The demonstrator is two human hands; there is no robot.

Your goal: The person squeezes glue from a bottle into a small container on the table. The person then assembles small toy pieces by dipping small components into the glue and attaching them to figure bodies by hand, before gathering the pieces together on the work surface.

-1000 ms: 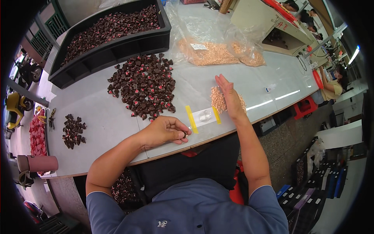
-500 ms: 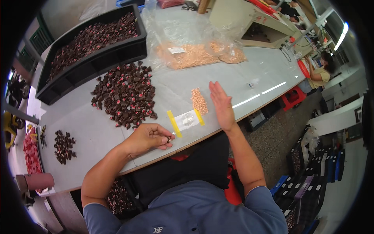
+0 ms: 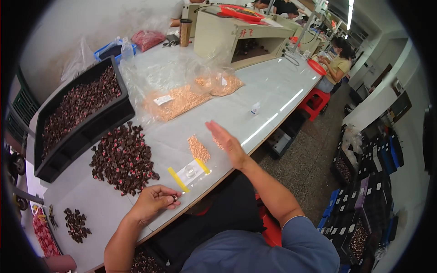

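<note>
Near the table's front edge, my left hand [image 3: 154, 203] pinches a small dark brown knob-like piece [image 3: 175, 197] between thumb and fingers. My right hand [image 3: 229, 144] is held edge-down with its fingers stretched out, just right of a small pile of peach-coloured bits [image 3: 198, 148]. Some more of these bits show against its palm side. Between the hands lies a white card [image 3: 185, 175] with yellow tape at both ends and a clear round piece [image 3: 190, 171] on it. A larger heap of dark pieces with pink spots [image 3: 123, 159] sits beyond my left hand.
A black bin [image 3: 86, 132] full of dark pieces stands at the left. Clear bags of peach bits [image 3: 182, 101] lie farther back. A small dark pile [image 3: 77, 224] is at the near left. A beige box [image 3: 241, 38] and a seated co-worker [image 3: 337, 66] are farther off.
The view has swung to the right, so the table sits farther left in it. My right hand has come closer to the peach pile, with bits now beside its palm. The left hand keeps its pinch.
</note>
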